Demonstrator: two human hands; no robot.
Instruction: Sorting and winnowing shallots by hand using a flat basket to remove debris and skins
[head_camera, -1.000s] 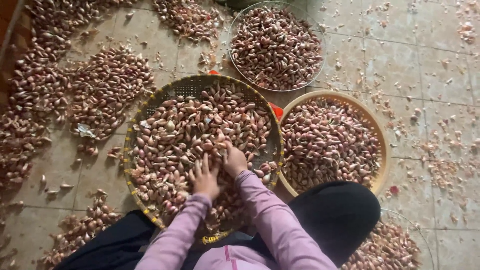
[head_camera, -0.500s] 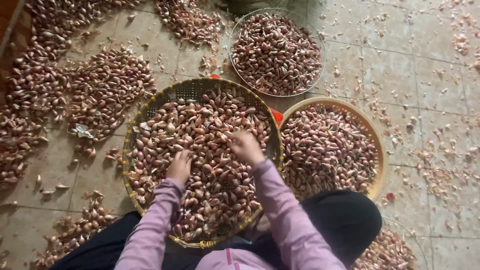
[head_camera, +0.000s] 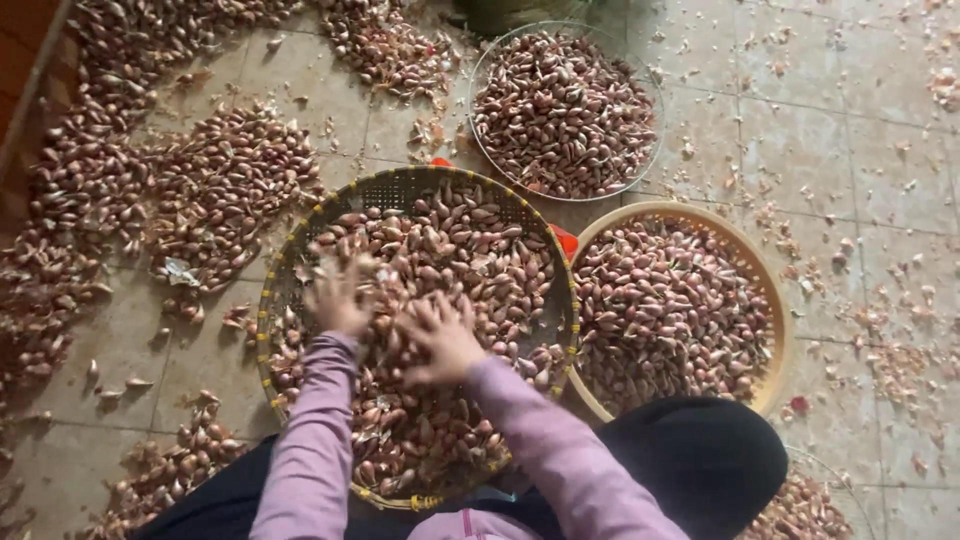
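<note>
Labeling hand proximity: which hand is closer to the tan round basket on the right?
Right. The right hand lies on the shallots in the dark woven basket, toward the side facing the tan basket. The left hand is further over, near the dark basket's far side.

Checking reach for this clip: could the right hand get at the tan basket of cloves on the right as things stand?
Probably yes. The right hand lies spread on the cloves in the middle woven tray, and the tan basket sits right beside that tray with nothing in between.
</note>
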